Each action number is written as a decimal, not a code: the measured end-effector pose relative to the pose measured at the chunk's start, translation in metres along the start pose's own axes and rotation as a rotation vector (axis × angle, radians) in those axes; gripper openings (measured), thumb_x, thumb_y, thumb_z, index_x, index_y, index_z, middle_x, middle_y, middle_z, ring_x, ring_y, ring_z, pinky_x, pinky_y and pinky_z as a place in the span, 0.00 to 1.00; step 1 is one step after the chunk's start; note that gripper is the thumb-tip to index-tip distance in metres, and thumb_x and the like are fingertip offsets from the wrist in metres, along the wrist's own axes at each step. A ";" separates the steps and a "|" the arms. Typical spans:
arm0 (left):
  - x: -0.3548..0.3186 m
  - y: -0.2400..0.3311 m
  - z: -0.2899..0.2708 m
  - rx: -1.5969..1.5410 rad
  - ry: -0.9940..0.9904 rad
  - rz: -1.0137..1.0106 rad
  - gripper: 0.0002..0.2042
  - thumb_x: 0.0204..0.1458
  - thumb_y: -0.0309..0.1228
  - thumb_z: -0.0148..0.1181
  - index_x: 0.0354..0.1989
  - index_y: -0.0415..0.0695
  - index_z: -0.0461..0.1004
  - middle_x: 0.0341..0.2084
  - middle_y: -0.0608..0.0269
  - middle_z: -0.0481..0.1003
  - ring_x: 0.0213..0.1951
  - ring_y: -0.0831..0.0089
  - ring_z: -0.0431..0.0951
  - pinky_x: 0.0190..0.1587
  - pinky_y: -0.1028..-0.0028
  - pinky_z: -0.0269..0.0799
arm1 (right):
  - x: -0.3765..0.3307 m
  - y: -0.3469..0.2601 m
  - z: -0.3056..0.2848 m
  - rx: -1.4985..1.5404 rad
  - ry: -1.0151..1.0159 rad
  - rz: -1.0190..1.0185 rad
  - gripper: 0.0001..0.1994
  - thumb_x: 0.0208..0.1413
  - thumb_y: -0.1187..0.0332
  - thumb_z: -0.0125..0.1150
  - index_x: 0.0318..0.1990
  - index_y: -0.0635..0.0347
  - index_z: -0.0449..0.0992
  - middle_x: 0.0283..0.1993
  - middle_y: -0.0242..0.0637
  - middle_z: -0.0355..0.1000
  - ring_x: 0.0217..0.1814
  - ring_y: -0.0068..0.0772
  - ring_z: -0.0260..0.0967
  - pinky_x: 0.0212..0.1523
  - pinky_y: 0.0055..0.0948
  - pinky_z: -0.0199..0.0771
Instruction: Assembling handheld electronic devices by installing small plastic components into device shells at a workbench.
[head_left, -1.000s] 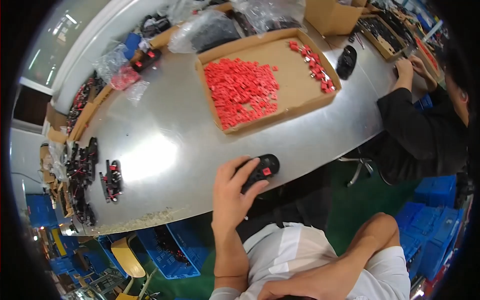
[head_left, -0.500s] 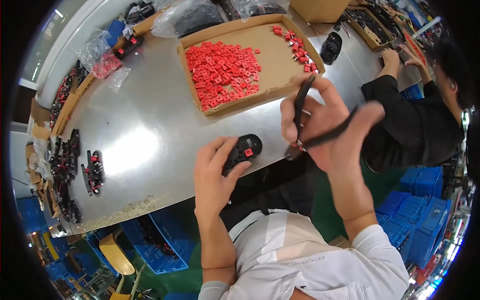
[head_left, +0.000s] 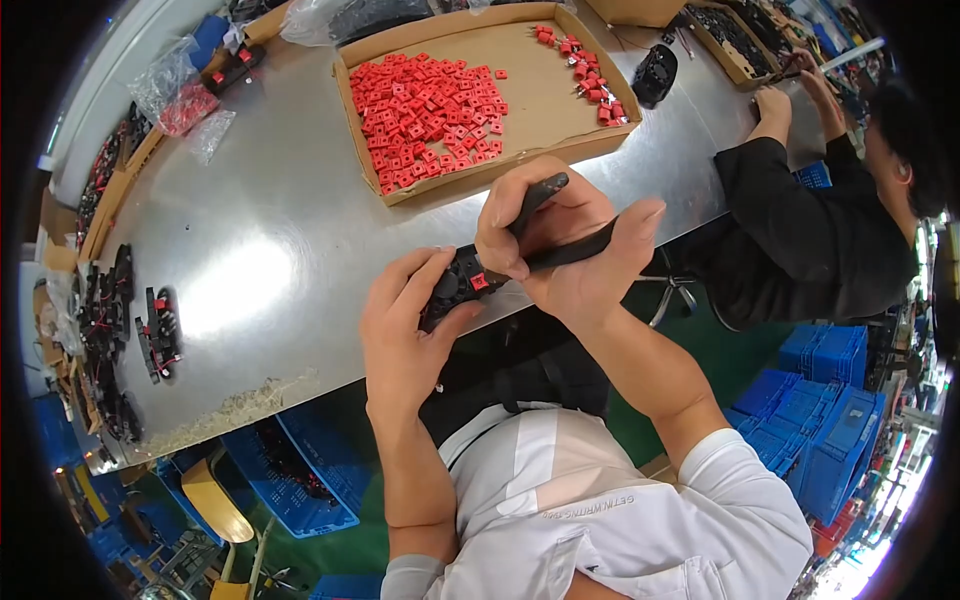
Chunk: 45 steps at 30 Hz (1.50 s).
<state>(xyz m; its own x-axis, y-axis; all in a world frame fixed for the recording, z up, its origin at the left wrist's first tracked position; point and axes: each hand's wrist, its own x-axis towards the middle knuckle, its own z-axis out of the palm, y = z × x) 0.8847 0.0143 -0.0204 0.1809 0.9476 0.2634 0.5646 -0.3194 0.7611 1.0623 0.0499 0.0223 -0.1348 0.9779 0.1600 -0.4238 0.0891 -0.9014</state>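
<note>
Near the table's front edge, my left hand (head_left: 398,325) is closed round a black rounded plastic housing (head_left: 455,288), thumb on the near side and fingers on the far side. A small red square piece (head_left: 479,281) sits on the housing's upper face. My right hand (head_left: 560,215) grips a pair of hand pliers (head_left: 575,250) with dark handles, which are spread apart. Its fingers are at the right end of the housing, close to the red piece. The jaws of the pliers are mostly hidden there, so I cannot tell whether they touch the piece.
Beyond my hands lies a shallow cardboard tray (head_left: 500,168) with a heap of red square pieces (head_left: 430,115) and red parts with metal pins (head_left: 597,88). Another black housing (head_left: 655,76) stands beside it. Black assemblies (head_left: 158,335) lie at left. A co-worker (head_left: 800,220) works at right, near blue crates (head_left: 830,450).
My right hand has moved left and brought the pliers from beside the housing up to its right end. My left hand still holds the housing. The whole view has shifted slightly.
</note>
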 end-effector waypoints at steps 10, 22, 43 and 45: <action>-0.005 -0.010 0.002 -0.053 0.014 -0.013 0.29 0.35 0.24 0.76 0.53 0.44 0.78 0.48 0.58 0.77 0.47 0.55 0.76 0.50 0.62 0.73 | -0.003 0.013 0.003 -0.141 -0.111 -0.006 0.53 0.46 0.15 0.36 0.40 0.69 0.69 0.30 0.42 0.68 0.24 0.28 0.62 0.24 0.26 0.61; -0.008 -0.022 0.001 -0.035 0.002 0.001 0.29 0.35 0.23 0.75 0.53 0.45 0.77 0.48 0.58 0.77 0.47 0.55 0.76 0.50 0.62 0.72 | -0.007 0.011 0.016 -0.189 -0.151 0.046 0.55 0.42 0.13 0.38 0.42 0.70 0.69 0.34 0.42 0.68 0.27 0.29 0.63 0.26 0.25 0.61; -0.006 -0.010 0.014 -0.095 0.048 -0.047 0.30 0.36 0.23 0.76 0.53 0.42 0.77 0.47 0.55 0.76 0.47 0.55 0.77 0.49 0.64 0.73 | -0.020 0.023 -0.006 -0.075 0.007 -0.120 0.54 0.46 0.15 0.34 0.49 0.67 0.65 0.35 0.45 0.67 0.30 0.32 0.61 0.32 0.30 0.65; -0.006 -0.011 0.014 -0.106 0.050 -0.050 0.30 0.35 0.23 0.76 0.53 0.42 0.78 0.47 0.55 0.76 0.47 0.55 0.77 0.50 0.64 0.73 | -0.020 0.024 -0.005 -0.096 -0.002 -0.128 0.54 0.46 0.15 0.35 0.50 0.67 0.65 0.35 0.45 0.67 0.30 0.31 0.61 0.32 0.30 0.65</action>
<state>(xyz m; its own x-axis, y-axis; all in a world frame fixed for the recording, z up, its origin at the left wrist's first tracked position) 0.8891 0.0118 -0.0388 0.1123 0.9615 0.2509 0.4835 -0.2735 0.8315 1.0597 0.0335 -0.0048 -0.0873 0.9570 0.2765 -0.3501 0.2303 -0.9079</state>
